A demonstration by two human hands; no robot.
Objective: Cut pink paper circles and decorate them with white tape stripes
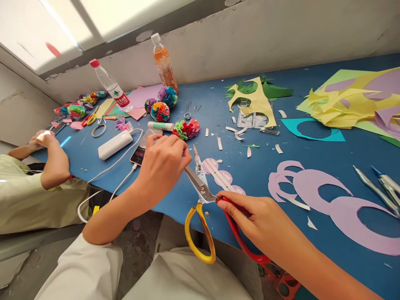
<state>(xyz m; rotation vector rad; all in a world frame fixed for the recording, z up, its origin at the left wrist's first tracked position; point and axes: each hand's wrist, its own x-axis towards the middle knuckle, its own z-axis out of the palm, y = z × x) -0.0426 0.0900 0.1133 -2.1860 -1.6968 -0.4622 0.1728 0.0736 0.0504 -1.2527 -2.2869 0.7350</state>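
Blue tabletop (312,137) fills most of the view, running under a pale wall and window. Toward its right far corner lies a heap of yellow, green and lilac offcuts (353,100), and along the right near edge sprawl lilac sheets (315,187) with round holes already cut out of them, so a good deal of cutting looks done. At the left far corner sit finished paper flower balls (161,110), a water bottle (109,85), an orange drink bottle (164,62), a power bank (115,143) and a phone (142,148); a co-worker's arm (53,162) rests at the left edge.

Near the middle of the near edge, the right hand (259,221) holds the red loop of the scissors (203,196), fingers closed around it, while the yellow loop hangs free; the blades stand open. The left hand (162,162) pinches its fingertips together at the blade; what it pinches I cannot tell. Just beyond the blades lie small lilac circles (221,177), loose and not yet folded into a flower, so I judge the making of another ball is at an early stage.
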